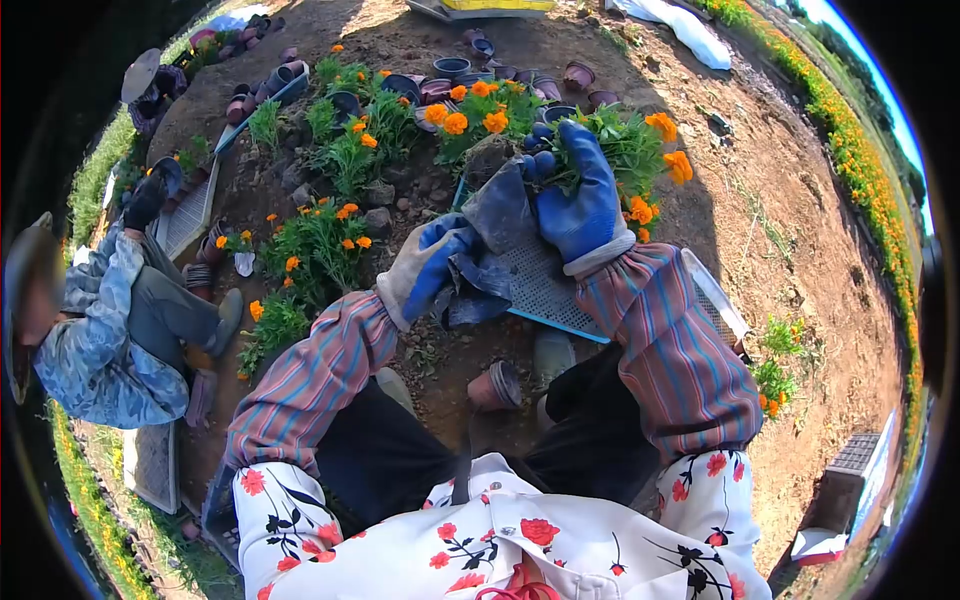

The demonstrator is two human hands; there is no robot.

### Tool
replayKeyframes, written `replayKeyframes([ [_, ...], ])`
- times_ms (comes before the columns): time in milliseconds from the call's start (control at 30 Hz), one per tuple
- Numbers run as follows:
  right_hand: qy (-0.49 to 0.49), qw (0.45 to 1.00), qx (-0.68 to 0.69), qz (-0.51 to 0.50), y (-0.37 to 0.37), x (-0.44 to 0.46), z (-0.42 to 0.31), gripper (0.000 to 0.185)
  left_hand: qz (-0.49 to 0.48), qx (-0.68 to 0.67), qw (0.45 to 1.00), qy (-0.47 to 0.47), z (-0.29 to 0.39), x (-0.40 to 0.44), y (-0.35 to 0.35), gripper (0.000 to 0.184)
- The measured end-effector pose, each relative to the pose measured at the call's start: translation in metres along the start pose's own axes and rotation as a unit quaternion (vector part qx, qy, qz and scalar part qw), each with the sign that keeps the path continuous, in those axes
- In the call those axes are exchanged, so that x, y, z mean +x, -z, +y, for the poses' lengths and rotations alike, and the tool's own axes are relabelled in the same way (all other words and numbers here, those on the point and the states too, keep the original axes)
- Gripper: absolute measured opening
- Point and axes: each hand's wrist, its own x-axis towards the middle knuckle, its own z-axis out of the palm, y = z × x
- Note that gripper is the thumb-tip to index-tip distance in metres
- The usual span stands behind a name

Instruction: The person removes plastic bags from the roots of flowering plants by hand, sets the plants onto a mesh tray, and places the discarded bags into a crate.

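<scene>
My right hand (585, 208), in a blue and grey glove, is closed around the base of a marigold plant (632, 152). Its orange blooms lean to the right, and its soil clump (490, 158) points left. My left hand (432, 265), gloved the same way, grips a crumpled dark plastic grow bag (500, 208) whose upper part reaches the soil clump. Whether the bag still wraps some of the roots, I cannot tell. Below my hands lies a perforated tray (550, 280) with a blue edge. A small pot (495, 386) rests on the soil between my feet.
Marigold plants (325, 245) with soil clumps stand ahead and to the left. Several plastic pots (435, 90) lie behind them. A co-worker (115, 330) in camouflage sits at the left, and another person (150, 90) is farther back. A crate (845, 485) sits at the lower right.
</scene>
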Motion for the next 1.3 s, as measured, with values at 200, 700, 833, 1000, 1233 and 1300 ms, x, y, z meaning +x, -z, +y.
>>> replayKeyframes([
  [200,0.005,0.999,-0.02,0.026,-0.003,-0.002,0.009,0.017,0.063,0.03,0.998,0.008,0.001,0.001,0.005,0.019],
  [700,0.06,0.994,-0.017,0.095,0.033,0.042,-0.016,0.013,0.137,0.375,0.916,-0.022,0.023,-0.04,0.054,0.009],
  [833,0.014,0.969,-0.223,0.102,0.045,0.031,0.022,0.017,0.157,0.394,0.906,-0.005,0.03,-0.036,0.073,0.016],
  [1000,-0.067,0.886,-0.458,-0.02,0.04,-0.019,0.072,0.017,0.127,0.62,0.764,-0.125,0.027,-0.043,0.036,0.028],
  [1233,-0.3,0.933,-0.193,-0.042,0.047,-0.03,0.095,0.021,0.114,0.32,0.928,-0.149,0.003,-0.042,0.021,0.051],
  [1300,-0.323,0.928,-0.173,-0.073,0.066,-0.02,0.103,0.021,0.103,0.327,0.926,-0.159,0.008,-0.049,0.01,0.055],
])
